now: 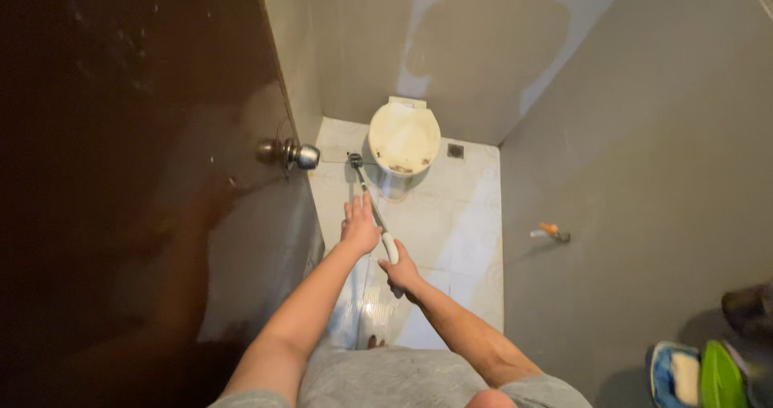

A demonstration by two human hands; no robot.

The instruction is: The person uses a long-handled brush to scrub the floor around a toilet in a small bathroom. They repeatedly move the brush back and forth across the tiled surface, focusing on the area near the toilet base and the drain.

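White floor tiles fill your narrow grey stall; your right hand clasps the long-handled brush, angled toward the toilet, left hand open.

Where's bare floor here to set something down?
Free: tiles right of the toilet, around the drain and along the grey wall. Crowded: the strip by the door, where left hand and right hand meet the long-handled tool.
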